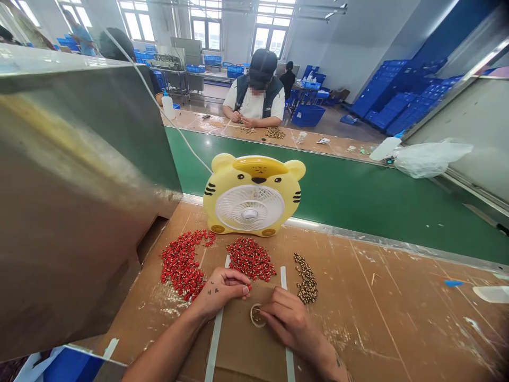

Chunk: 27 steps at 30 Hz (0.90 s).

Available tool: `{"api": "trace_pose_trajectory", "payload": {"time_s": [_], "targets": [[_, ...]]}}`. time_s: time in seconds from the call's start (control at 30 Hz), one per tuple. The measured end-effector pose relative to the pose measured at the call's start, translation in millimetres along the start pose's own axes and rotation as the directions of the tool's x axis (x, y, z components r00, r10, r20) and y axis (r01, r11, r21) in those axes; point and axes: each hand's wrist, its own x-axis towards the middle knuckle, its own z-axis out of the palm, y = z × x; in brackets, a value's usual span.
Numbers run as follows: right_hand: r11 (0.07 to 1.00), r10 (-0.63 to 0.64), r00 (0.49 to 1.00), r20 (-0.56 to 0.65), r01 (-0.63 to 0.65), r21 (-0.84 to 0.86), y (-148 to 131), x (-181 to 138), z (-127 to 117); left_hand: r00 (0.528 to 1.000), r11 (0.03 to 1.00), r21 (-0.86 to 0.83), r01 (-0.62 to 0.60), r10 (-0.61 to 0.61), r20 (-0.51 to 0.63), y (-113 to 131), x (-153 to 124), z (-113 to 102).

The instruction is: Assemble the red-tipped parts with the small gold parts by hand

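Observation:
My left hand [225, 292] is closed in a pinch on a small red piece [249, 287], of which only a little shows between the fingertips. Lower and to the right, my right hand [288, 318] pinches a thin stick [258, 310], its tip over a small round shallow dish [252, 317]. Both hands are above a brown cardboard sheet [250, 353] with pale tape strips along its sides. Beyond my left hand lie a pile of small red pieces with gold-coloured parts [250, 259] and a larger red pile [181, 265]. Small dark gold pieces [307, 281] form a curved heap beyond my right hand.
A yellow tiger-faced fan [254, 170] stands behind the piles. A metal cabinet [87, 212] bounds the left side. Past the green belt [358, 191], a co-worker [256, 95] sits at small parts. A plastic bag [429, 156] and white bottle [385, 148] lie at the right.

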Motion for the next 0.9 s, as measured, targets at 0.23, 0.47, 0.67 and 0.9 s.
{"api": "trace_pose_trajectory", "payload": {"time_s": [0.23, 0.47, 0.67, 0.9], "targets": [[1.0, -0.028, 0.998, 0.055, 0.027, 0.013, -1, 1, -1, 1.0, 1.0, -0.004, 0.007, -0.007, -0.013, 3, 2, 2], [0.959, 0.161, 0.963, -0.217, -0.101, 0.264, 2, 4, -16, 1.0, 0.999, 0.01, 0.03, -0.03, -0.008, 2, 3, 0], [0.933, 0.296, 0.87, -0.395, -0.173, 0.317, -4, 15, -9, 0.999, 0.998, 0.051, 0.033, -0.034, 0.022, 3, 3, 0], [0.946, 0.27, 0.894, -0.358, -0.176, 0.274, -3, 18, -3, 0.999, 0.999, 0.032, 0.022, -0.023, 0.031, 2, 2, 0]]}}
